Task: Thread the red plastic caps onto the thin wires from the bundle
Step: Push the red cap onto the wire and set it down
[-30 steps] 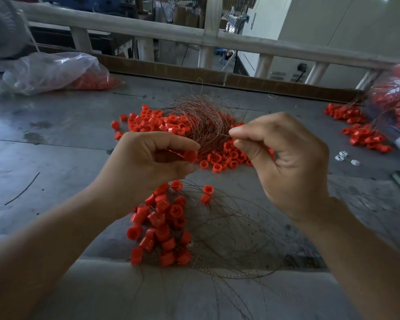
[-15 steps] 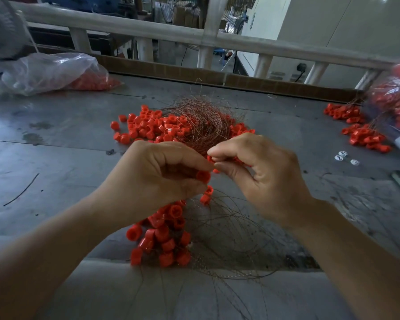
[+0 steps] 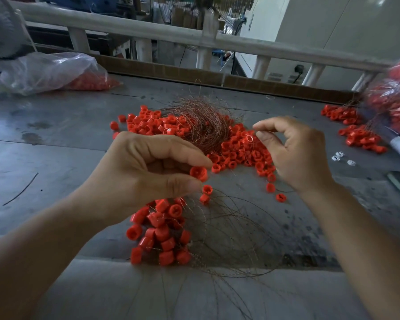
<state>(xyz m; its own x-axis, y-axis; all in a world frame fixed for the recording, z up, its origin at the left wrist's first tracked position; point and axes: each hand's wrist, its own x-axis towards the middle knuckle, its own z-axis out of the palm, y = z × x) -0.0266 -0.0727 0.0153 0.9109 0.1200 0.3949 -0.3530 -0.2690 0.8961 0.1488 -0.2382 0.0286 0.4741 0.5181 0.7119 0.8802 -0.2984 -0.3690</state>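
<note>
My left hand [image 3: 146,169] pinches a red plastic cap [image 3: 198,173] between thumb and forefinger above the grey table. My right hand [image 3: 293,153] is up and to the right of it, thumb and forefinger pinched on a thin wire that is barely visible. Behind both hands lies the bundle of thin copper wires [image 3: 202,121] on a heap of loose red caps [image 3: 238,148]. Below my left hand sits a cluster of caps threaded on wires [image 3: 162,229], their wire tails [image 3: 236,239] looping toward the near edge.
A clear plastic bag [image 3: 49,72] with red caps lies at the far left. More threaded caps [image 3: 356,135] and another bag of caps [image 3: 395,100] sit at the right. Small white pieces [image 3: 338,155] lie near them. A white railing [image 3: 194,40] runs behind the table.
My right hand has drawn away from the left, up and to the right, after meeting it at the cap. My left hand keeps its pinch on the cap.
</note>
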